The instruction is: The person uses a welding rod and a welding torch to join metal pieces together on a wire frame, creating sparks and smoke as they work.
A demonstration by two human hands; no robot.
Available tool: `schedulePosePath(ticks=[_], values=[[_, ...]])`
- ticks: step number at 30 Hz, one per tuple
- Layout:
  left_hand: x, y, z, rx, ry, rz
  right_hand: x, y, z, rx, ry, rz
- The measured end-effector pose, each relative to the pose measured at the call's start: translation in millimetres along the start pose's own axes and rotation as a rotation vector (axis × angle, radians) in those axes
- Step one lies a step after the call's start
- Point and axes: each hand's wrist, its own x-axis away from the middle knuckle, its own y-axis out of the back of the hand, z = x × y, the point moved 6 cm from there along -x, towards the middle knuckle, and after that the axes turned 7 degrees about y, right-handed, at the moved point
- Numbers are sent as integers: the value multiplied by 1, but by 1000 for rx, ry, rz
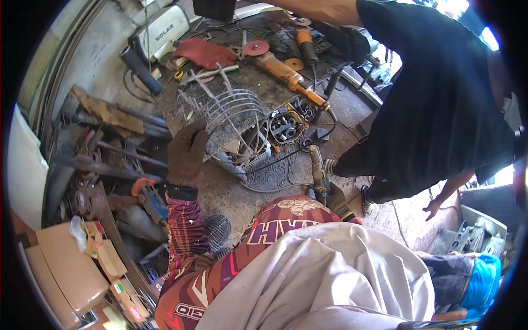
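My left hand [187, 149], in a brown work glove, is at the left side of a cage of bent metal rods and rings [237, 118]. Its fingers curl closed at the cage's edge, though the contact point is partly hidden. At my right side, my right hand [336, 199] wears a dark glove with a striped cuff. It is closed around the lower part of a grey tool with a tan tip [316, 165], which points away from me; its exact kind is unclear. A black cable runs across the floor near the cage.
Beyond the cage lie an orange angle grinder [283, 74], a second grinder [306, 47], red gloves [204, 53] and a container of metal parts [286, 126]. A person in black [434, 99] stands close on the right. Scrap metal and cardboard boxes [69, 264] crowd the left.
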Motion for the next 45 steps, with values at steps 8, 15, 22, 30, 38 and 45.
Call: schedulePosePath(ticks=[8,15,22,30,38,45], values=[[-57,-32,-119,-239,-471,276,13,9,4,76,4,-107],[-172,-151,-155,-496,-520,523,19,18,20,-126,26,-123],[-335,-279,-138,-801,-492,226,18,45,-29,-25,-32,-248],[-492,-384,-103,-1510,-318,24,12,117,-14,-205,-95,-330],[-451,-526,-147,-1435,-466,144,8,169,-67,-169,-167,-549],[-445,-524,-157,-1410,-464,149,-4,168,-87,-163,-162,-659]])
